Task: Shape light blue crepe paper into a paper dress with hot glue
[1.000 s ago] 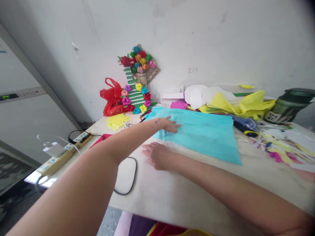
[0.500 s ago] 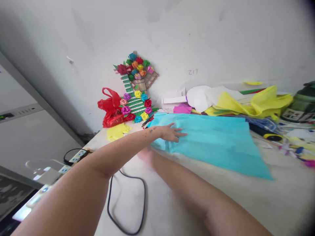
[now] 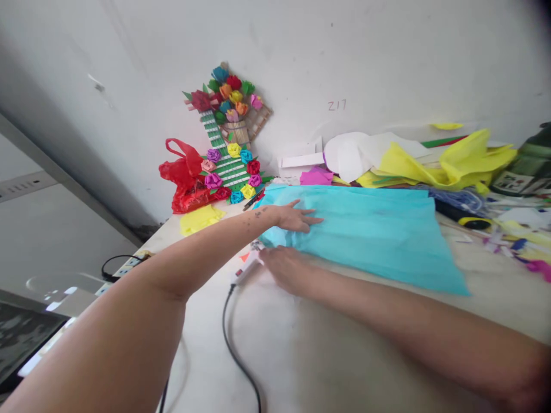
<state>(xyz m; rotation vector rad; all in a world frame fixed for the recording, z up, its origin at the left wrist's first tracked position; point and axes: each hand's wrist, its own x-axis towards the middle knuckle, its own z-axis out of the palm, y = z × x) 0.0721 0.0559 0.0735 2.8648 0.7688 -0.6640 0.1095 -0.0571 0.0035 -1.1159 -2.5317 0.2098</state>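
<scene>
My left hand (image 3: pixel 297 218) lies flat with fingers spread on the near left part of a large cyan paper sheet (image 3: pixel 379 235) on the pale table (image 3: pixel 344 355). Just in front of the sheet's left corner, my right hand (image 3: pixel 286 267) is curled over the end of a white corded tool (image 3: pixel 246 273) with a small red switch. The tool's black cord (image 3: pixel 235 350) runs toward the table's near edge. The right hand's fingers are a little blurred.
A paper-flower craft (image 3: pixel 228 137) leans on the wall, with a red plastic bag (image 3: pixel 183 180) and yellow paper (image 3: pixel 200 219) beside it. Crumpled yellow and white sheets (image 3: pixel 456 163), a dark green bottle (image 3: pixel 531 166) and paper scraps crowd the right. A power strip (image 3: pixel 120 267) lies left.
My right hand slid left under my left arm and has come back near the sheet's corner on the white tool. The cord has shifted with it. My left hand stayed on the sheet.
</scene>
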